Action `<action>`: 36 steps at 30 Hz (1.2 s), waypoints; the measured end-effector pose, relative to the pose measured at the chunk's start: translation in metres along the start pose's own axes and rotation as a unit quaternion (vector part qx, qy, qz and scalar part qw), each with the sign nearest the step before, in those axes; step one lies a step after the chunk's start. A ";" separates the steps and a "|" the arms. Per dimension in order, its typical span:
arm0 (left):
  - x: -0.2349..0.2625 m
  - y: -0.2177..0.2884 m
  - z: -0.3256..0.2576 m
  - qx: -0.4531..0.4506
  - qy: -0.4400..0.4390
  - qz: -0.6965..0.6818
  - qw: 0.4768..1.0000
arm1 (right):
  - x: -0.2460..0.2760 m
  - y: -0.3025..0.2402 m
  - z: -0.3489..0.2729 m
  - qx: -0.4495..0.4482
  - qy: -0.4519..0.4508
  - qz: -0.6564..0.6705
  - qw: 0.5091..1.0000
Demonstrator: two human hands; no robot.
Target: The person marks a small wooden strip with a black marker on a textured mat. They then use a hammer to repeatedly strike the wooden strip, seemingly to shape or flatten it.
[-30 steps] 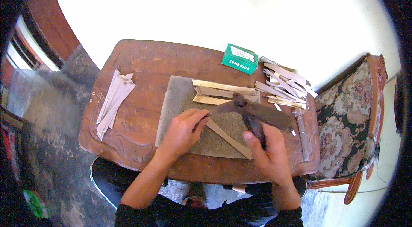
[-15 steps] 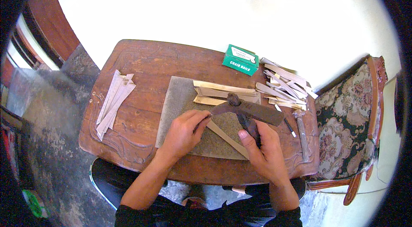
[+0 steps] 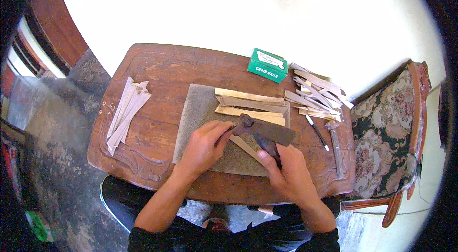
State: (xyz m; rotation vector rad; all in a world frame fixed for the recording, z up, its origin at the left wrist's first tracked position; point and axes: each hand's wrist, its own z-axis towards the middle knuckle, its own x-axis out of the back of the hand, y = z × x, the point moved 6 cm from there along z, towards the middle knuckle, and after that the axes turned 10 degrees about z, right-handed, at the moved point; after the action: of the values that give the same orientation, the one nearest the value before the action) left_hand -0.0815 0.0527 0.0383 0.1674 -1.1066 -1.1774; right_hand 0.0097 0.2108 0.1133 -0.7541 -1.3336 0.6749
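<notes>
Two hands on mat (image 3: 200,104), mid worktop (image 3: 157,68). Head view: right hand (image 3: 291,173) grip closed around handle of dark cleaver (image 3: 265,130); left hand (image 3: 205,144) fingers pinch thin bamboo strip (image 3: 248,148) under blade. Hammer (image 3: 335,144) well right.

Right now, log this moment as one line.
left hand: pinning thin wooden strip on grey mat | right hand: gripping dark blade tool across strip | hammer: untouched, right
</notes>
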 end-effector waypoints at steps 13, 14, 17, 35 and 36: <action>-0.002 -0.001 0.000 0.000 -0.004 -0.016 1.000 | 0.009 -0.003 0.002 -0.030 0.012 -0.017 0.999; -0.001 -0.002 -0.001 0.002 -0.004 -0.014 1.000 | 0.012 -0.009 0.002 -0.013 0.026 -0.003 1.000; -0.001 -0.004 -0.002 0.001 0.000 -0.013 1.000 | 0.021 -0.024 -0.002 0.020 0.061 0.002 0.998; -0.002 -0.002 0.000 -0.007 0.003 -0.011 1.000 | 0.005 -0.010 0.003 0.005 -0.001 -0.012 1.000; -0.003 -0.001 0.001 -0.008 0.002 -0.012 1.000 | 0.004 -0.008 0.004 0.009 -0.003 -0.013 1.000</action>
State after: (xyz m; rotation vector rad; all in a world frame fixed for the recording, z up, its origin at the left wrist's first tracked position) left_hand -0.0828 0.0547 0.0363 0.1708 -1.0932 -1.2075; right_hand 0.0064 0.2098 0.1227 -0.7201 -1.3397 0.6675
